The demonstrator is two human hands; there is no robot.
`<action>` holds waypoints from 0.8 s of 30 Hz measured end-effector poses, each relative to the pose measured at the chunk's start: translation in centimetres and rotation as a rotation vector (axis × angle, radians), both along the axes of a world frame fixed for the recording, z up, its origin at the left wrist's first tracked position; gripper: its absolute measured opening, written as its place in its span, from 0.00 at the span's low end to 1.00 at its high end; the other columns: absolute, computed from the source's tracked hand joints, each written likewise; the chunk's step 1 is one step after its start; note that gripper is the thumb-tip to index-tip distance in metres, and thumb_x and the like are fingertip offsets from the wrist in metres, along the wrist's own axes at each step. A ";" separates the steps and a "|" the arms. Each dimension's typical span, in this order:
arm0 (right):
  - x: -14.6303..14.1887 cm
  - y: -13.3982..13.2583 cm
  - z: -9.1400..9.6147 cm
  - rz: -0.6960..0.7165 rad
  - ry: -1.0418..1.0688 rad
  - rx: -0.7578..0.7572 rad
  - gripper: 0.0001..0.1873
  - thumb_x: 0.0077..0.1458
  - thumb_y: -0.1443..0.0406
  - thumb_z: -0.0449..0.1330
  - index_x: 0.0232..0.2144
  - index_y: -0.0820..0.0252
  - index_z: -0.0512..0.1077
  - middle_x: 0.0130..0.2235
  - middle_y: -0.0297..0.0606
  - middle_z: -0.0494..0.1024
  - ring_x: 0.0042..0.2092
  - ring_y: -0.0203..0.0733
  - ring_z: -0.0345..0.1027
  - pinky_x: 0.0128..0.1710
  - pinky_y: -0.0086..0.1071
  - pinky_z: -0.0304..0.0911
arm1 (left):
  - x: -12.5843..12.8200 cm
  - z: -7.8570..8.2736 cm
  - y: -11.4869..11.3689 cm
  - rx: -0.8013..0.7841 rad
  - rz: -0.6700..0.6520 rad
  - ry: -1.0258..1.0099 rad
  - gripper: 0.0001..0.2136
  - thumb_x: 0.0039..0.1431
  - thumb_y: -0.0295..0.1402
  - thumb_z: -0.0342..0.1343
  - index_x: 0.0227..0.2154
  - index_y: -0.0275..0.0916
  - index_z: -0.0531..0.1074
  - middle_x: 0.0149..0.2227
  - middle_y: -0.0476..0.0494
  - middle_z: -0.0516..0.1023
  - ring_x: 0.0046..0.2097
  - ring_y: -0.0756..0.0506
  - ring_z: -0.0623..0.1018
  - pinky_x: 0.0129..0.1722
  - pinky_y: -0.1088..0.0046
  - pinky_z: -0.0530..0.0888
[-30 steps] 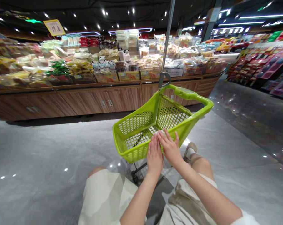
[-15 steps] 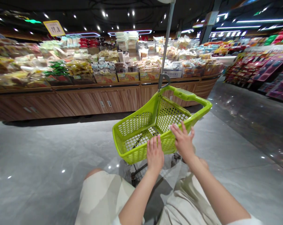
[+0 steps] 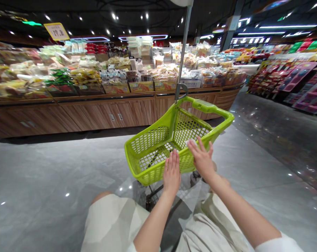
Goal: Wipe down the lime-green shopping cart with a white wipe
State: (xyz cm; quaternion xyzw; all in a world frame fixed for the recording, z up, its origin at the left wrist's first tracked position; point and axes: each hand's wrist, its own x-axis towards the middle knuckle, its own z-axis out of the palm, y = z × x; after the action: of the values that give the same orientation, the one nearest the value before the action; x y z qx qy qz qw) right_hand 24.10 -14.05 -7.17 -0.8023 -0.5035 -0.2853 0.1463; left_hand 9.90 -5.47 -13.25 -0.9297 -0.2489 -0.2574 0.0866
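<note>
Fingers of the right hand [image 3: 203, 161], head view, are spread, white tissue [image 3: 190, 142] at tips, grip unclear; left hand [image 3: 172, 173] fingers straight, together, apparently empty. Both touch the near rim of the glossy green plastic cart [image 3: 185, 154]; perforated basket runs lengthwise toward handle [image 3: 205, 106], right hand nearer. Wood-grain desk [image 3: 95, 113] behind.

White sleeve [image 3: 279, 243] on right arm [image 3: 249, 213], plain cloth, I can make out from here; left sleeve [image 3: 131, 247] white too, just sliver on my feed. Forearms slim, uncovered. Left hand [image 3: 172, 175], right hand [image 3: 203, 161] bare. Loose cream shorts [image 3: 116, 220], creased over right thigh, smoother left, hem near left knee [image 3: 102, 197].
</note>
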 end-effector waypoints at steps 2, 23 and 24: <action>-2.3 0.6 -1.1 0.137 -0.028 -0.073 0.36 0.52 0.77 0.47 0.63 0.55 0.60 0.64 0.37 0.64 0.69 0.45 0.44 0.66 0.54 0.28 | 0.0 0.0 0.0 -0.004 0.006 -0.006 0.37 0.60 0.28 0.48 0.68 0.28 0.37 0.71 0.39 0.39 0.71 0.42 0.42 0.68 0.61 0.53; 5.9 -2.7 2.2 -0.051 0.001 0.049 0.35 0.52 0.75 0.49 0.61 0.51 0.62 0.61 0.40 0.68 0.69 0.52 0.43 0.62 0.63 0.27 | -0.1 0.3 -0.4 -0.057 -0.049 -0.059 0.35 0.68 0.45 0.40 0.68 0.30 0.34 0.71 0.39 0.42 0.71 0.42 0.46 0.68 0.61 0.52; 7.0 -2.9 2.7 -0.130 0.015 0.099 0.34 0.52 0.74 0.49 0.61 0.51 0.62 0.61 0.41 0.69 0.69 0.54 0.41 0.61 0.66 0.27 | 0.0 0.2 -0.5 -0.056 -0.048 -0.062 0.35 0.68 0.45 0.39 0.68 0.30 0.34 0.71 0.39 0.42 0.71 0.42 0.46 0.68 0.61 0.52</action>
State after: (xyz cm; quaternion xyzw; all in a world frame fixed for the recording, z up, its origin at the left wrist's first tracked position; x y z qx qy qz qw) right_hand 31.13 -16.98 -4.51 -0.8273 -0.4344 -0.3128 0.1707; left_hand 9.87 -5.94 -13.02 -0.9291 -0.2361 -0.2808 0.0465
